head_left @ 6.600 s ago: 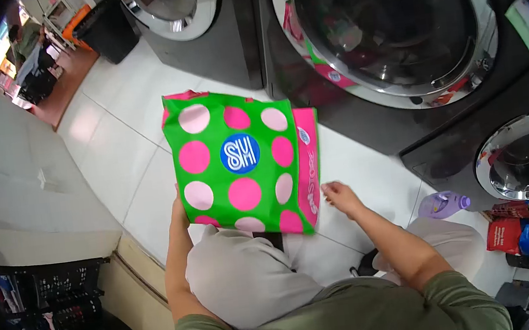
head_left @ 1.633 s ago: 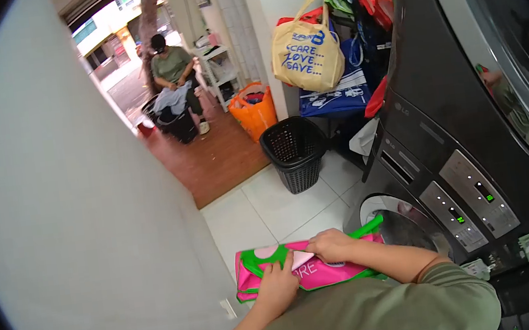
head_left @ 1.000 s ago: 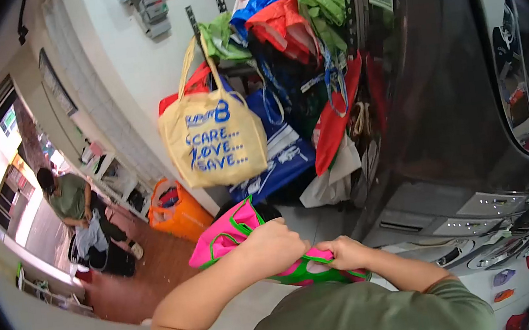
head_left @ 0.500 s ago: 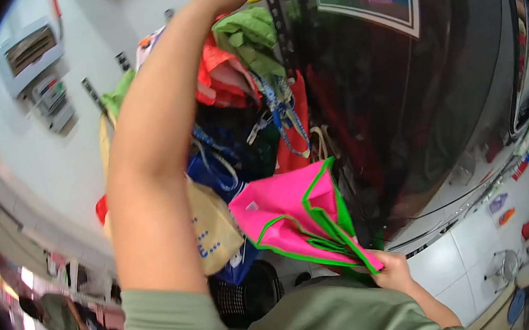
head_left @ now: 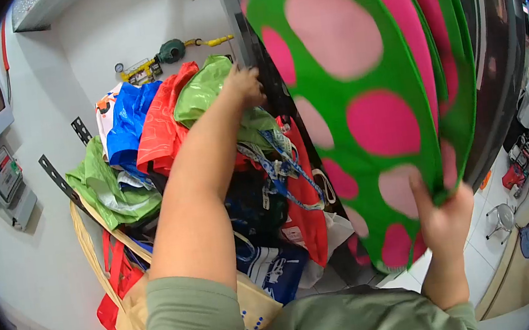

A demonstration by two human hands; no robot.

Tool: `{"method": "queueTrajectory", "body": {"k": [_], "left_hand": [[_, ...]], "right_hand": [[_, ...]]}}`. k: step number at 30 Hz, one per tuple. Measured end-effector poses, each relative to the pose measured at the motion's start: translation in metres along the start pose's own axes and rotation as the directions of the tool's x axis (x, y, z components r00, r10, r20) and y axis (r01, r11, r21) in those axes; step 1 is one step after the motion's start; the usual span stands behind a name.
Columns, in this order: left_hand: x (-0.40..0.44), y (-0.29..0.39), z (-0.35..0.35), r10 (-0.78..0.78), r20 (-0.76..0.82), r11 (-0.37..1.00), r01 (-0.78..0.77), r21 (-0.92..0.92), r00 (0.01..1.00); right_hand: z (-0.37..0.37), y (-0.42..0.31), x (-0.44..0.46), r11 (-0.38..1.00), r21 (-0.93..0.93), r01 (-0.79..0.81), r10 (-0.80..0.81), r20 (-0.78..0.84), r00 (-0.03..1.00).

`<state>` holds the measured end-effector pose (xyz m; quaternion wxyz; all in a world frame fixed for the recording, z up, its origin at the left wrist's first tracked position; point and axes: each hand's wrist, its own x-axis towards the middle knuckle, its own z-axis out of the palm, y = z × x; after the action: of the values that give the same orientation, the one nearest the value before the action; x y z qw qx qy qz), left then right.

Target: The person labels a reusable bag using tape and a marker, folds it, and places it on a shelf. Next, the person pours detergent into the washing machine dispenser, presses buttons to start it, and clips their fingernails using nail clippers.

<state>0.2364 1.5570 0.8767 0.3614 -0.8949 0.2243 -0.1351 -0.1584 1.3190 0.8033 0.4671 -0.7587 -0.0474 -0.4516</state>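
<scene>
My right hand (head_left: 447, 222) grips the lower edge of a folded green tote bag (head_left: 359, 76) with pink spots, thumb on its near side. The bag stands upright in front of me and its folds show pink inside. My left hand (head_left: 246, 87) reaches forward to the pile, beside a shiny light-green bag (head_left: 204, 92) and the black slotted rack post (head_left: 275, 89). Its fingers look loosely bent and apart, with nothing plainly held. Below it hang blue patterned straps (head_left: 284, 169).
A red bag (head_left: 165, 127), a blue bag (head_left: 129, 125) and another green bag (head_left: 110, 186) lie heaped on the rack. Beige bags (head_left: 260, 302) hang lower. A gas regulator (head_left: 171, 51) with yellow fittings is on the wall. A metal stool (head_left: 500, 219) stands at right.
The spotted bag has come up high on the right and turned from its pink face to its green spotted face. My left hand now appears lower, at the pile. The view has shifted.
</scene>
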Motion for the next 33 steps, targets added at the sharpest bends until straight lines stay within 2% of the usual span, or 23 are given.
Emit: {"method": "queueTrajectory", "body": {"k": [1,3,5,7,8,9,10,11,12,13,15,17,18,19,21,22,23,25,26,28,30,31,33], "left_hand": [[-0.001,0.003,0.013,0.016,0.047,0.952,-0.001,-0.306,0.999],[-0.021,0.004,0.022,-0.026,0.290,0.992,0.061,-0.114,0.957],[-0.039,-0.001,0.030,-0.095,0.442,0.986,0.144,-0.078,0.892],[-0.059,-0.012,0.040,-0.153,0.522,0.979,0.200,-0.035,0.839],[-0.071,-0.014,0.038,-0.176,0.527,0.976,0.217,-0.015,0.831],[-0.081,-0.019,0.038,-0.202,0.527,0.971,0.237,0.000,0.825],[-0.084,-0.029,0.039,-0.179,0.629,0.967,0.253,-0.029,0.757],[-0.090,-0.031,0.042,-0.166,0.625,0.966,0.253,-0.051,0.763],[-0.096,-0.036,0.047,-0.157,0.622,0.964,0.255,-0.071,0.767],[-0.101,-0.041,0.050,-0.153,0.620,0.962,0.260,-0.085,0.770],[-0.107,-0.040,0.043,-0.127,0.507,0.955,0.243,-0.170,0.853],[-0.115,-0.037,0.021,-0.064,0.346,0.936,0.177,-0.304,0.936],[-0.118,-0.038,0.006,-0.091,0.150,0.896,0.146,-0.419,0.985],[-0.124,-0.042,-0.012,-0.143,-0.045,0.851,0.099,-0.516,0.989],[-0.158,-0.053,-0.067,-0.163,-0.190,0.877,0.054,-0.478,0.968],[-0.177,-0.059,-0.078,-0.208,-0.405,0.890,0.001,-0.455,0.890],[-0.189,-0.062,-0.094,-0.338,-0.396,0.837,0.080,-0.541,0.854],[-0.218,-0.063,-0.114,-0.399,-0.632,0.847,0.003,-0.532,0.664],[-0.228,-0.062,-0.123,-0.374,-0.738,0.886,-0.021,-0.464,0.562],[-0.234,-0.060,-0.135,-0.478,-0.787,0.799,-0.180,-0.574,0.389],[-0.235,-0.047,-0.146,-0.597,-0.771,0.665,-0.401,-0.630,0.222],[-0.237,-0.026,-0.151,-0.639,-0.765,0.660,-0.456,-0.597,0.078],[-0.245,0.010,-0.146,-0.494,-0.859,0.815,-0.413,-0.406,-0.131]], "right_hand": [[0.014,-0.014,0.019,0.998,0.053,0.039,-0.038,-0.011,0.999],[0.042,-0.037,0.063,0.996,0.027,0.086,-0.088,0.062,0.994],[0.079,-0.053,0.115,0.930,-0.168,0.325,-0.315,0.087,0.945],[0.126,-0.066,0.169,0.950,-0.147,0.275,-0.223,0.296,0.929],[0.155,-0.062,0.200,0.915,-0.258,0.310,-0.217,0.331,0.918],[0.189,-0.067,0.222,0.885,-0.379,0.270,-0.127,0.361,0.924],[0.225,-0.069,0.244,0.818,-0.499,0.285,-0.042,0.443,0.895],[0.253,-0.071,0.256,0.748,-0.559,0.358,-0.007,0.533,0.846],[0.296,-0.060,0.278,0.554,-0.585,0.592,0.008,0.715,0.699],[0.335,-0.045,0.291,0.335,-0.514,0.790,0.073,0.849,0.523],[0.375,-0.031,0.283,0.373,-0.447,0.813,0.135,0.893,0.430],[0.408,-0.006,0.268,0.611,-0.537,0.582,0.232,0.824,0.517],[0.425,0.015,0.275,0.621,-0.397,0.676,0.146,0.906,0.398],[0.426,0.018,0.272,0.618,-0.394,0.680,0.136,0.906,0.401],[0.401,-0.004,0.270,0.639,-0.433,0.635,0.056,0.850,0.523],[0.378,-0.020,0.275,0.676,-0.445,0.587,-0.033,0.778,0.628],[0.349,-0.037,0.278,0.723,-0.433,0.539,-0.139,0.672,0.727],[0.279,-0.072,0.274,0.811,-0.331,0.483,-0.347,0.394,0.851],[0.243,-0.084,0.264,0.849,-0.234,0.474,-0.421,0.244,0.874],[0.180,-0.089,0.230,0.877,-0.014,0.480,-0.480,-0.008,0.877],[0.147,-0.066,0.163,0.824,0.233,0.517,-0.478,-0.205,0.854],[0.130,-0.054,0.129,0.762,0.337,0.553,-0.470,-0.300,0.830],[0.102,-0.014,0.050,0.678,0.186,0.711,-0.729,0.040,0.684]]}}
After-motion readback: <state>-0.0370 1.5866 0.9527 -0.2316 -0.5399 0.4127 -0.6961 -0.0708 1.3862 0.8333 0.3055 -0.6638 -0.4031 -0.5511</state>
